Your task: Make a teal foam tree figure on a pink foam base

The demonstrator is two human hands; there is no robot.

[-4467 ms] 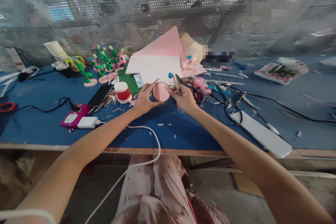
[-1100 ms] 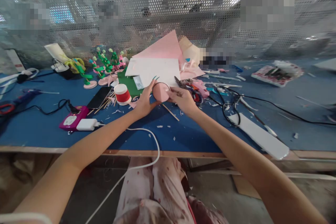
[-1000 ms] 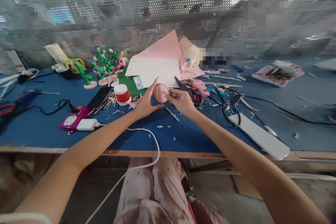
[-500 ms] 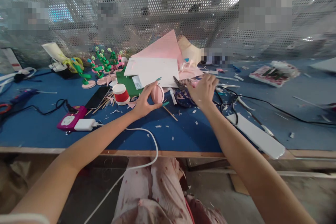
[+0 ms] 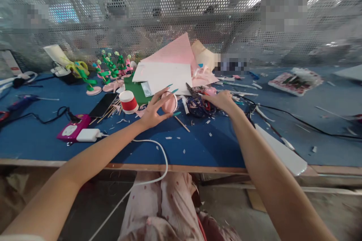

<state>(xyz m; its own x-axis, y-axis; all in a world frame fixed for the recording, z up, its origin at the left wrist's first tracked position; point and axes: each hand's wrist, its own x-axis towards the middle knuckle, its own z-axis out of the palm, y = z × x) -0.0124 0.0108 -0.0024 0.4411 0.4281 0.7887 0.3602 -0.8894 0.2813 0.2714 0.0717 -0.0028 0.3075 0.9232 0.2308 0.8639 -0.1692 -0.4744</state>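
My left hand (image 5: 154, 113) has its fingers and thumb curved around a small round pink cup-like thing (image 5: 169, 103) with a white rim. It lies tilted on the table, its round face towards me. A red cup with a white rim (image 5: 129, 103) stands left of this hand. My right hand (image 5: 222, 99) reaches low over a tangled dark blue bundle (image 5: 200, 107) and something pink (image 5: 210, 91). Its thumb points left, while the other fingertips are mostly hidden. The dark blades of scissors (image 5: 190, 89) stick out just left of it.
White card (image 5: 166, 75) and a pink sheet (image 5: 175, 51) lie behind. Green paper plants (image 5: 111, 67), a phone (image 5: 104, 105) and a purple socket block (image 5: 75, 127) are at left. A white strip (image 5: 279, 150) and black cable (image 5: 283, 109) lie at right. Paper scraps are scattered about.
My right hand has lowered and turned flatter, uncovering more of the dark blue bundle. The pink cup-like thing has turned in my left hand, showing more of its round face.
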